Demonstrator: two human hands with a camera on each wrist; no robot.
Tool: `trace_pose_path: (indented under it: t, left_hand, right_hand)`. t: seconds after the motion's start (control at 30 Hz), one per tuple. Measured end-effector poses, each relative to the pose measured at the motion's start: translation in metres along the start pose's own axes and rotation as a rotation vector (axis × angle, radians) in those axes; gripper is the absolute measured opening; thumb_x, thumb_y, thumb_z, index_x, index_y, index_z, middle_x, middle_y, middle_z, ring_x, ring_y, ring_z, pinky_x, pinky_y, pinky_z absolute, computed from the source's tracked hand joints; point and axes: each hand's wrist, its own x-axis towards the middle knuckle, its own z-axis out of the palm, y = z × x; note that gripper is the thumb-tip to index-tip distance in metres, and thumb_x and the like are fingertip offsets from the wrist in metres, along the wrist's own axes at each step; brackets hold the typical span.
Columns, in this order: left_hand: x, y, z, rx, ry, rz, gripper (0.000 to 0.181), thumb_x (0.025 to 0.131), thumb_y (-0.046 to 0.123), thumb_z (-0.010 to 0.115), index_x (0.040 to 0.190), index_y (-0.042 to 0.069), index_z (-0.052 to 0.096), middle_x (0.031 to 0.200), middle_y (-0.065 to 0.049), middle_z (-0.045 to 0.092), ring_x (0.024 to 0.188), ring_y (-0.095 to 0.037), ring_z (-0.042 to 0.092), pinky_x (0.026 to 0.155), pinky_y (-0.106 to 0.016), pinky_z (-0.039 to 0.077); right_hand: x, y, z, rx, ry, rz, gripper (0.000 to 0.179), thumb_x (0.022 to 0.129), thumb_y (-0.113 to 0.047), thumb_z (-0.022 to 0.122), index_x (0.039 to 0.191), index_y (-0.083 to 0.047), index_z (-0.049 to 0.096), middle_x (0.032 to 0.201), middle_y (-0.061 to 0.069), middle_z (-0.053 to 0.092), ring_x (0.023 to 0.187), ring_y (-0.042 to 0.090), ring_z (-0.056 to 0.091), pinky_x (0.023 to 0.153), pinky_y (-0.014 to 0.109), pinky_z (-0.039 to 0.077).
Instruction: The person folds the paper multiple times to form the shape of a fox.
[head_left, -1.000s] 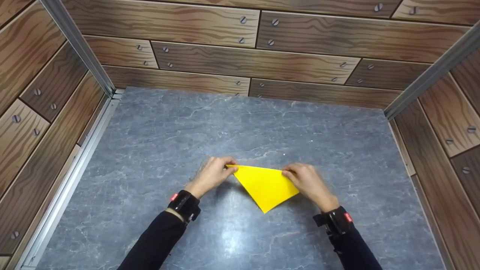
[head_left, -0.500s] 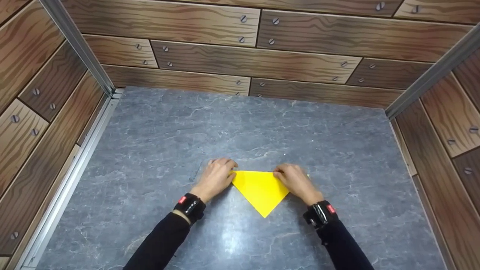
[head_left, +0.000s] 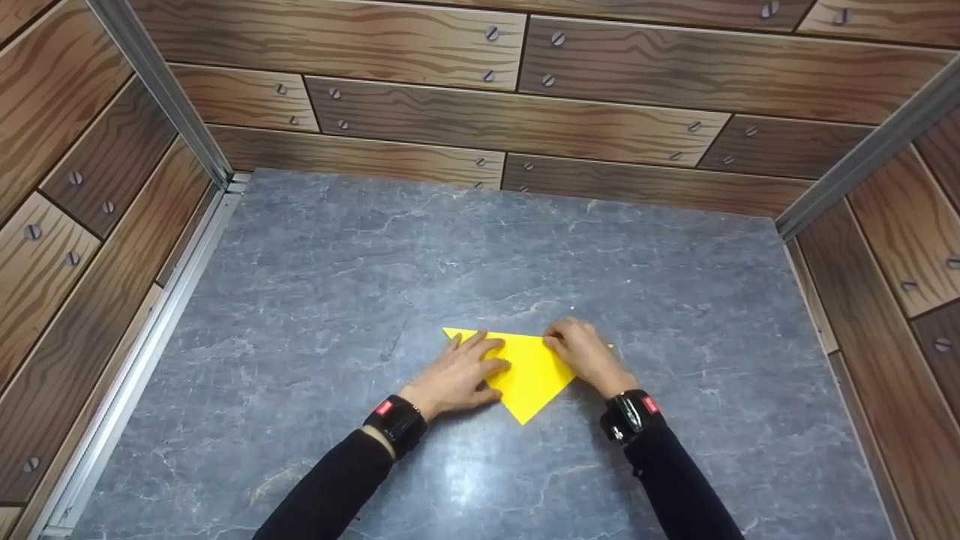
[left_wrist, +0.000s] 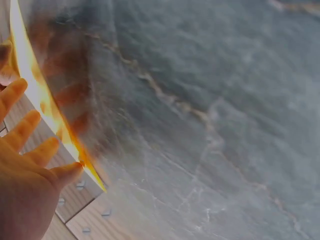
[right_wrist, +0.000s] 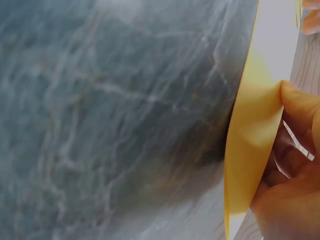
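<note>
Yellow paper (head_left: 531,375) lies on the near middle of the grey marbled surface (head_left: 375,255). Your left hand (head_left: 454,376) rests on its left part, fingers spread; your right hand (head_left: 589,356) pinches its far edge at right. Only the right wrist view shows your fingers curled behind the sheet. Any writing on your wristbands' red tags (head_left: 649,405) is too small to read.

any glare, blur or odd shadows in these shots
Head view: bright glare on the grey marbled surface, below the yellow paper. Left wrist: paper partly washed out, surface soft, dim reddish patches beside the paper, shadow or reflection unclear. Right wrist: paper blown out toward the top, surface blurry, dark shadow along the paper.
</note>
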Motion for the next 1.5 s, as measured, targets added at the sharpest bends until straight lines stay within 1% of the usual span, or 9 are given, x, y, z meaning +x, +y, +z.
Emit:
trace_pose_path:
  t: [0.3,0.43,0.5,0.6,0.73,0.87,1.07,1.27,1.5]
  left_hand:
    - [0.006,-0.001,0.003,0.019,-0.019,-0.019,0.054,0.097,0.046,0.068,0.145,0.022,0.062,0.162,-0.007,0.041,0.152,-0.037,0.031,0.118,-0.068,0.023]
    - [0.007,-0.001,0.003,0.021,-0.026,-0.019,0.054,0.097,0.046,0.067,0.145,0.023,0.061,0.162,-0.007,0.042,0.152,-0.036,0.032,0.118,-0.068,0.024]
    - [0.008,-0.002,0.003,0.025,-0.022,-0.019,0.053,0.098,0.046,0.067,0.145,0.023,0.061,0.161,-0.007,0.042,0.152,-0.036,0.032,0.118,-0.068,0.024]
    - [0.008,-0.002,0.002,0.023,-0.017,-0.023,0.053,0.098,0.046,0.067,0.145,0.023,0.061,0.161,-0.007,0.042,0.152,-0.035,0.032,0.118,-0.068,0.024]
    - [0.007,-0.003,0.001,0.020,-0.028,-0.034,0.054,0.098,0.047,0.066,0.146,0.024,0.060,0.163,-0.006,0.040,0.153,-0.034,0.030,0.119,-0.067,0.022]
    - [0.006,-0.004,0.002,0.025,-0.038,-0.035,0.055,0.098,0.049,0.066,0.148,0.026,0.058,0.164,-0.005,0.039,0.153,-0.033,0.029,0.120,-0.066,0.021]
    - [0.006,-0.007,0.004,0.040,-0.039,-0.030,0.057,0.098,0.051,0.065,0.149,0.026,0.057,0.164,-0.005,0.038,0.153,-0.033,0.029,0.120,-0.065,0.022]
    - [0.007,-0.007,0.003,0.041,-0.033,-0.033,0.059,0.098,0.051,0.065,0.149,0.024,0.057,0.164,-0.007,0.038,0.153,-0.033,0.031,0.120,-0.065,0.022]
    - [0.008,-0.007,-0.001,0.026,-0.065,-0.037,0.063,0.096,0.052,0.067,0.151,0.025,0.055,0.165,-0.006,0.036,0.154,-0.032,0.028,0.122,-0.063,0.020]
  right_hand:
    - [0.004,0.004,-0.002,-0.038,0.015,0.038,0.009,0.098,-0.011,0.070,0.101,-0.004,0.074,0.100,0.011,0.068,0.097,0.030,0.062,0.088,0.046,0.053]
    - [0.000,0.003,-0.001,-0.061,0.027,0.029,0.009,0.097,-0.012,0.072,0.104,-0.007,0.072,0.104,0.008,0.062,0.102,0.030,0.058,0.090,0.046,0.051]
    - [-0.004,0.002,0.000,-0.084,0.043,-0.002,0.011,0.097,-0.012,0.072,0.107,-0.008,0.072,0.106,0.008,0.060,0.104,0.030,0.057,0.090,0.046,0.050]
    - [-0.011,0.000,0.002,-0.126,0.062,-0.085,0.014,0.096,-0.011,0.074,0.110,-0.008,0.073,0.112,0.009,0.059,0.106,0.031,0.056,0.091,0.046,0.050]
    - [-0.023,-0.003,0.006,-0.153,0.036,-0.199,0.023,0.092,-0.016,0.078,0.113,-0.007,0.073,0.123,0.014,0.061,0.112,0.035,0.057,0.097,0.049,0.049]
    - [-0.036,-0.004,0.009,-0.172,0.001,-0.267,0.038,0.089,-0.026,0.083,0.119,-0.006,0.072,0.136,0.020,0.059,0.124,0.040,0.055,0.106,0.056,0.045]
    - [-0.054,-0.005,0.015,-0.215,-0.010,-0.339,0.056,0.082,-0.039,0.087,0.124,-0.006,0.070,0.143,0.023,0.056,0.133,0.043,0.052,0.108,0.061,0.043]
    - [-0.061,-0.007,0.021,-0.214,-0.029,-0.303,0.069,0.080,-0.046,0.087,0.132,-0.005,0.065,0.146,0.022,0.053,0.136,0.042,0.049,0.111,0.061,0.040]
    - [-0.058,-0.012,0.021,-0.201,-0.038,-0.226,0.072,0.076,-0.047,0.089,0.131,-0.006,0.066,0.147,0.020,0.053,0.136,0.041,0.049,0.111,0.061,0.040]
